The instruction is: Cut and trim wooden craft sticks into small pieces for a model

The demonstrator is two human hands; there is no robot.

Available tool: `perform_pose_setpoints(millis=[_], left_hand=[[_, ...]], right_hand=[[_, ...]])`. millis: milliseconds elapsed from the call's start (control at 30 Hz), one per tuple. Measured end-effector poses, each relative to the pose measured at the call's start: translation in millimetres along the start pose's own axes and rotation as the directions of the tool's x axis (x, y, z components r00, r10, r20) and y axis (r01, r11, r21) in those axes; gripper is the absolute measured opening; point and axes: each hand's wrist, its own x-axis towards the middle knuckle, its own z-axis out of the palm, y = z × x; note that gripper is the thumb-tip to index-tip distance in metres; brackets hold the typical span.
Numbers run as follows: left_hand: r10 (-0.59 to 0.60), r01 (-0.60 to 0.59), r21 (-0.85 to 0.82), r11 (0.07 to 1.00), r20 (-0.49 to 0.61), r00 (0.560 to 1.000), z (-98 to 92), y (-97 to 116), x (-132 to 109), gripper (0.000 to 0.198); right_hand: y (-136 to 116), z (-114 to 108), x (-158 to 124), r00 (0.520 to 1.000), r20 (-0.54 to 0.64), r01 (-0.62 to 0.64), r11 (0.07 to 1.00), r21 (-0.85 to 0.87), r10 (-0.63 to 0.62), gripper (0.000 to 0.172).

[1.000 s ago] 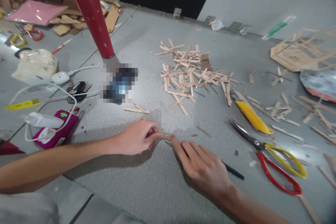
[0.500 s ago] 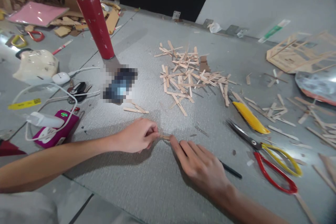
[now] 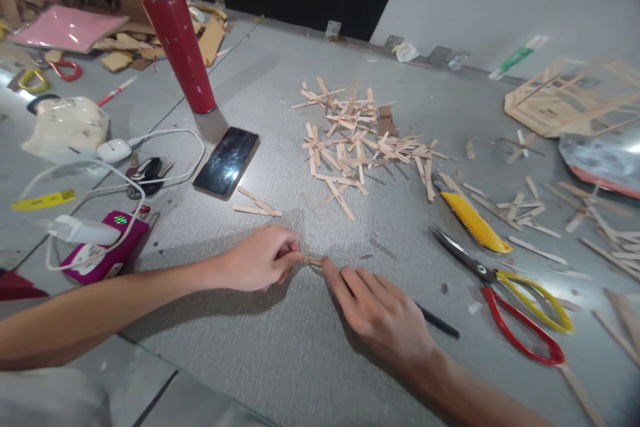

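Note:
Between my hands is a small piece of wooden craft stick (image 3: 313, 261), close to the grey tabletop. My left hand (image 3: 264, 257) pinches one end of it between thumb and fingertips. The forefinger of my right hand (image 3: 383, 312) meets the other end; its thumb is hidden under the hand and the other fingers are bent together beside it. Two or three wooden stick pieces (image 3: 259, 203) lie just beyond my left hand. A black pen-like tool (image 3: 440, 321) sits partly behind my right hand.
A pile of wooden sticks (image 3: 345, 140) lies further back. To the right are scissors (image 3: 483, 271) with red and yellow handles, a yellow cutter (image 3: 473, 221) and a wooden stick frame (image 3: 537, 107). On the left are a phone (image 3: 227, 163), a red flask (image 3: 180, 47) and a purple power bank (image 3: 120, 250).
Both hands keep nearly the same pose around the stick. The whole view has shifted very slightly, and the phone, blurred out before, now shows clearly.

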Motion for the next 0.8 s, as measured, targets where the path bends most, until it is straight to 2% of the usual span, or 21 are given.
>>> perform_pose_setpoints(millis=[167, 233, 367, 500, 567, 633, 700, 733, 767, 800], left_hand=[[0.003, -0.003, -0.007, 1.0, -0.011, 1.0, 2.6, -2, 0, 0.037], [-0.005, 0.005, -0.009, 1.0, -0.029, 1.0, 3.4, 0, 0, 0.034], [-0.035, 0.023, -0.112, 0.993, -0.106, 0.994, 3.3, 5, 0, 0.024], [-0.011, -0.013, -0.345, 0.939, -0.069, 0.998, 2.9, 10, -2, 0.017], [0.039, -0.071, -0.43, 0.9, -0.084, 0.996, 3.3, 13, -5, 0.019], [0.092, -0.144, -0.463, 0.875, -0.134, 0.987, 4.3, 17, -10, 0.021], [0.134, -0.202, -0.477, 0.856, -0.172, 0.976, 5.7, 21, -14, 0.022], [0.149, -0.218, -0.486, 0.846, -0.177, 0.973, 6.6, 22, -16, 0.023], [0.158, -0.227, -0.497, 0.838, -0.177, 0.971, 7.6, 24, -18, 0.023], [0.165, -0.232, -0.507, 0.83, -0.175, 0.971, 8.6, 25, -20, 0.024]], right_hand=[[2, 0, 1, 1.0, 0.009, 0.02, 1.0, 0.021, -0.02, 0.038], [6, -1, 0, 1.0, -0.001, -0.013, 0.999, 0.035, 0.013, 0.039], [21, -6, -4, 0.969, 0.038, -0.243, 0.97, 0.007, 0.243, 0.048], [43, -14, -15, 0.918, 0.158, -0.381, 0.92, 0.096, 0.364, 0.057], [60, -16, -37, 0.885, 0.159, -0.451, 0.891, 0.056, 0.438, 0.052], [83, -14, -75, 0.825, 0.142, -0.532, 0.836, -0.137, 0.548, 0.041], [110, -6, -123, 0.793, 0.113, -0.549, 0.782, -0.295, 0.599, 0.026], [123, -2, -146, 0.792, 0.09, -0.556, 0.773, -0.305, 0.604, 0.032], [134, 3, -166, 0.801, 0.173, -0.528, 0.812, -0.248, 0.573, 0.038], [143, 8, -182, 0.796, 0.203, -0.527, 0.818, -0.232, 0.57, 0.039]])
